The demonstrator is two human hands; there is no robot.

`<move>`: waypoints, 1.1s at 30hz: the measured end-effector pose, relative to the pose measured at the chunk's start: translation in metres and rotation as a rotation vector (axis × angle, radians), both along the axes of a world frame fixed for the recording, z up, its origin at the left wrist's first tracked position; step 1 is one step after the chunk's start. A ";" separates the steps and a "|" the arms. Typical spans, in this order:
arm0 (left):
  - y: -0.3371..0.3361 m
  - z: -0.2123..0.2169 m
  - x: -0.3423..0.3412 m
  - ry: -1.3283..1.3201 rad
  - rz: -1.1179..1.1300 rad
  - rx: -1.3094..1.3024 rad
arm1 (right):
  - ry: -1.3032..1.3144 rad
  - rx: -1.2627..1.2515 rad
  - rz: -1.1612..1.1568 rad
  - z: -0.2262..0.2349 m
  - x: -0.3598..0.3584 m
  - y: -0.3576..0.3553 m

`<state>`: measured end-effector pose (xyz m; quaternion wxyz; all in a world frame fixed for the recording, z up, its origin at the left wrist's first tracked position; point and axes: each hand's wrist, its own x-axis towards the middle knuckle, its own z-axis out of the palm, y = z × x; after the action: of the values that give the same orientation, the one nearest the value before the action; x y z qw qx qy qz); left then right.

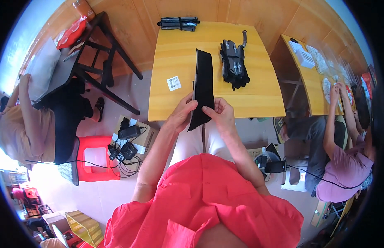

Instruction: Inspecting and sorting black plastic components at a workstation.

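Observation:
Both my hands hold a long black fabric strip [203,78] by its near end, over the front edge of a yellow wooden table [175,62]. My left hand [182,113] pinches the strip's left edge and my right hand [220,115] pinches its right edge. The strip runs away from me across the tabletop. A pile of black and grey gloves [234,64] lies on the table just right of the strip. A small white label [174,83] lies on the table to the left of the strip.
A bundle of dark straps [178,23] rests at the table's far edge. A red plastic stool [95,158] and a box with chargers and cables [130,140] stand on the floor at left. One person sits at left, another at a second table [312,87] at right.

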<state>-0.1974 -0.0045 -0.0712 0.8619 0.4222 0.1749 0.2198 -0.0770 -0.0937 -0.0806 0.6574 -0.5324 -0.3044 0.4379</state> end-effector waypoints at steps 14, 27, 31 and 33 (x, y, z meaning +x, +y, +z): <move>0.005 0.004 0.001 0.076 -0.063 -0.084 | 0.402 0.001 0.125 -0.008 -0.001 0.003; -0.009 -0.006 0.004 0.210 0.247 0.086 | 0.578 -0.085 0.027 0.002 0.001 0.012; -0.035 0.012 -0.006 0.092 0.218 0.569 | 0.468 -0.118 -0.039 0.004 0.005 0.011; -0.035 0.004 -0.003 0.147 0.296 0.713 | 0.542 -0.058 0.014 -0.001 0.005 0.012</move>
<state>-0.2006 -0.0390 -0.0669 0.6052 0.6800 0.2077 0.3581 -0.0719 -0.0820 -0.0816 0.6961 -0.4122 -0.1084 0.5777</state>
